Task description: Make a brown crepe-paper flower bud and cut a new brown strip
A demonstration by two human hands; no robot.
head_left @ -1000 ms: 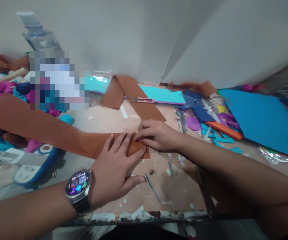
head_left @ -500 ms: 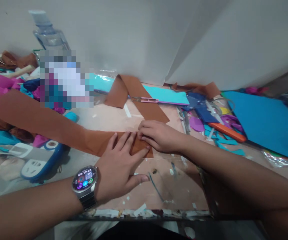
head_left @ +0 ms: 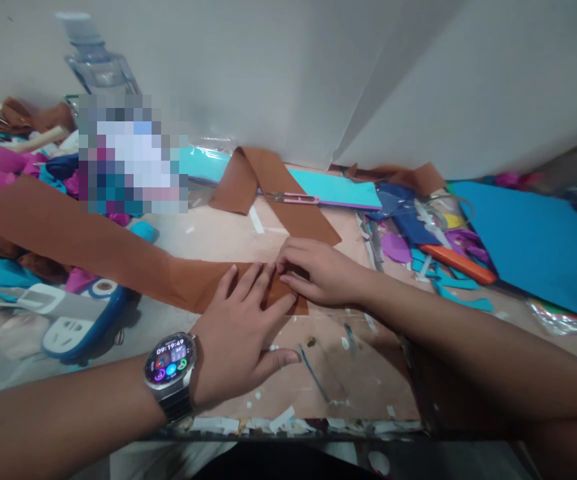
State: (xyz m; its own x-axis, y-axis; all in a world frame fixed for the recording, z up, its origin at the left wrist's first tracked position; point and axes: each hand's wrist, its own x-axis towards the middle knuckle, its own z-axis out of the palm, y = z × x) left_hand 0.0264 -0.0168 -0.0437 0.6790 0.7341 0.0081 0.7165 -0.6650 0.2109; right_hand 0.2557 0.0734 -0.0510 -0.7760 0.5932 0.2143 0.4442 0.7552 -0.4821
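A long brown paper strip [head_left: 83,243] runs from the far left across the table to its near end in the middle. My left hand [head_left: 241,327] lies flat on that end, fingers stretched out and pressing the paper down; a watch [head_left: 169,368] is on its wrist. My right hand [head_left: 318,273] rests at the strip's right end, fingertips curled and pressed on the paper's folded edge. A second brown strip [head_left: 288,207] lies folded just behind the hands.
Thin scissors [head_left: 291,197] lie on the second strip, by a turquoise sheet [head_left: 341,190]. A big blue sheet [head_left: 533,243], an orange cutter [head_left: 461,263] and coloured scraps sit at the right. A blue-and-white tool [head_left: 75,320] and pink and blue scraps crowd the left. White walls stand behind.
Both hands stay on the strip's end. The right hand's fingers have curled a little more onto the fold. The view shifted slightly.
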